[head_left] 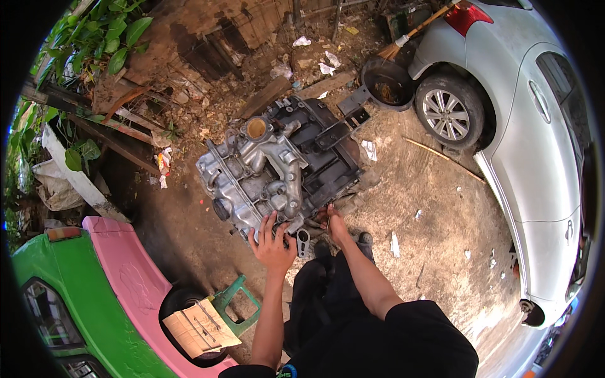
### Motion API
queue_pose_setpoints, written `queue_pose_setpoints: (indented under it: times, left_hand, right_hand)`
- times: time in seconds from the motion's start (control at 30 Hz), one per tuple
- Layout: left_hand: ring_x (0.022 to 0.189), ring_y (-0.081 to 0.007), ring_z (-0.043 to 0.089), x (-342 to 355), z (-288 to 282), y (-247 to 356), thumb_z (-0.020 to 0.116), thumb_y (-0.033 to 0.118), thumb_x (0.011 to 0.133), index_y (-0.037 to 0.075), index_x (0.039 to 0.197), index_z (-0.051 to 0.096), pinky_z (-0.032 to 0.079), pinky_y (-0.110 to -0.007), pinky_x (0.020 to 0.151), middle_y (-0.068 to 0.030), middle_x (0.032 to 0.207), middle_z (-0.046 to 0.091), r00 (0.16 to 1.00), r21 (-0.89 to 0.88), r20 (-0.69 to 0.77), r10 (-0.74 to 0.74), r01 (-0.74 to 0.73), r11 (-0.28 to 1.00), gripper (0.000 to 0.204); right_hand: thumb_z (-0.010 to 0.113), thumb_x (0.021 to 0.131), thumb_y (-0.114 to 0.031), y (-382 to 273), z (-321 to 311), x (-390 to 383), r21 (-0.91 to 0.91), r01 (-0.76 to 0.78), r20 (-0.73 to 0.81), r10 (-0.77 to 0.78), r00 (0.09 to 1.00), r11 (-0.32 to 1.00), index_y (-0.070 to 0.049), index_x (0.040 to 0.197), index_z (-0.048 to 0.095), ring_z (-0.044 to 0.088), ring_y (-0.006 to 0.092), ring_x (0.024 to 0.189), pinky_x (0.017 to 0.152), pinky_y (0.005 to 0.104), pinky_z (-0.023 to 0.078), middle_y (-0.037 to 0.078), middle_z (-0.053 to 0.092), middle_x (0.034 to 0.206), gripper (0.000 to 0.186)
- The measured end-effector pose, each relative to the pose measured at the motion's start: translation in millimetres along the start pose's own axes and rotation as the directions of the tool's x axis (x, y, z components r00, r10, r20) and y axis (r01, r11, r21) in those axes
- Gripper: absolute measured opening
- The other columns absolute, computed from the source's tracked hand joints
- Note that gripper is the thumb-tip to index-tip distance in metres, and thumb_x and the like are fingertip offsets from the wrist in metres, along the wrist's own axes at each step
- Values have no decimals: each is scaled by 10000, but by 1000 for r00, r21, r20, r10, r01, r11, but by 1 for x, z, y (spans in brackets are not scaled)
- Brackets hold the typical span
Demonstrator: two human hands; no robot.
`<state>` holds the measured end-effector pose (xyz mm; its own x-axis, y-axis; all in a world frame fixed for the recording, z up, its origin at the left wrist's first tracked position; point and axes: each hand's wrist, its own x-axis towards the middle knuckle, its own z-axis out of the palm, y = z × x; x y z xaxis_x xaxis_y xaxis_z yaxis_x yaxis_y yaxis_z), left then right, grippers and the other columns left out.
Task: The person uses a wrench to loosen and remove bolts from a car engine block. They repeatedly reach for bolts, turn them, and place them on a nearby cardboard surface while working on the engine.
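A large engine [252,179] stands on the ground before me, with silver castings on its left and dark, oily parts on its right. My left hand [275,246] rests on its near silver edge, fingers spread and holding nothing. Farther right, the fingers of my right hand [335,227] are closed low against the engine's near side. Whatever they grip there is too small and shaded to make out. Between the hands, a grey metal arm with a round eye [303,242] juts from the engine toward my legs.
On the left is a green and pink car [126,271]; cardboard with thin metal tools [201,327] lies over its wheel, beside a green plastic stool [238,302]. A silver car [504,126] stands right. Behind the engine are a black basin [387,85], broom [419,28] and wood scraps [265,96].
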<state>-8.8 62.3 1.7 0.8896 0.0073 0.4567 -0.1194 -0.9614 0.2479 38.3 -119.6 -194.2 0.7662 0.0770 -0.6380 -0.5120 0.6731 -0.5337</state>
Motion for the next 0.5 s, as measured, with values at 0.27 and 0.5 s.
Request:
queue_pose_setpoints:
  times: [0.27,0.5]
  left_hand:
    - [1328,-237,583,2,-3,1,630,122,780,181,962,718,322,-513,1164,0,1378,658,1000,-13,-10,16,-17,1000,211]
    - [1327,-231,581,2,-4,1,633,127,790,192,985,727,314,-506,1168,9,1382,654,1000,-33,-4,14,-15,999,227]
  right_hand:
    - [619,1069,-355,6,0,9,-141,49,-169,-73,983,989,-32,996,620,475,142,643,578,355,390,34,580,822,332]
    - [646,1057,-331,15,10,1,-610,327,-168,-521,837,722,10,1034,654,511,160,631,588,365,416,81,676,852,341]
